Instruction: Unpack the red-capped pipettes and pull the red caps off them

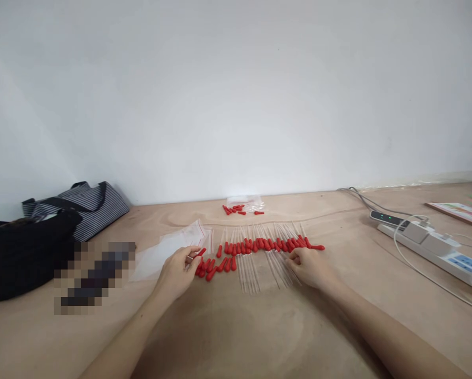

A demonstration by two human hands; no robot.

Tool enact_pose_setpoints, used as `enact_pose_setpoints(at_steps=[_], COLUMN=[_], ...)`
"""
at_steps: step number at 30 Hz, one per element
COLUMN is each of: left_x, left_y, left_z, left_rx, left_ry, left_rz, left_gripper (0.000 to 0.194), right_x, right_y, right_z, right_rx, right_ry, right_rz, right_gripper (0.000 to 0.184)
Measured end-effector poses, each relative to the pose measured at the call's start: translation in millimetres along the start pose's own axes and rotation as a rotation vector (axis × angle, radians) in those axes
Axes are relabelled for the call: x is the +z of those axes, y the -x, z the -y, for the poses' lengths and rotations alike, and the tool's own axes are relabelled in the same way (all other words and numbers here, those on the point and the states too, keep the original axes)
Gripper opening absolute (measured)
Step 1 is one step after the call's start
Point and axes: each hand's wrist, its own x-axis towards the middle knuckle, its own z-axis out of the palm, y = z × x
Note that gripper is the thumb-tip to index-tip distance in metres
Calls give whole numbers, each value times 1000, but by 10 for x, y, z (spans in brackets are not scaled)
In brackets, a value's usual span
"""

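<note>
One red bulb in left hand; coloured card illegible.

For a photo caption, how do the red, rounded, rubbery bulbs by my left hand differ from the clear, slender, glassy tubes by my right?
The bulbs are opaque; the tubes are transparent. The bulbs are shorter and plumper than the tubes. Both lie on the brown wooden table.

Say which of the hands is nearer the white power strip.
Right. The right hand is left of the power strip, at the clear tubes; the left hand is farther left, by the plastic bags.
</note>
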Motion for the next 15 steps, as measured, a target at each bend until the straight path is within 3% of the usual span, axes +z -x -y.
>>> enact_pose_setpoints(at_steps=[9, 15], left_x=[-32, -40], left_y=[-18, -16], left_z=[35, 43], left_rx=[-75, -120], left_ry=[-29, -120], left_rz=[27, 43], left_gripper=[29, 30], right_x=[53, 94], right_y=[-5, 24], right_z=[-42, -17], right_rx=[7, 55], right_ry=[-173, -374], right_rz=[21, 62], right_gripper=[12, 21])
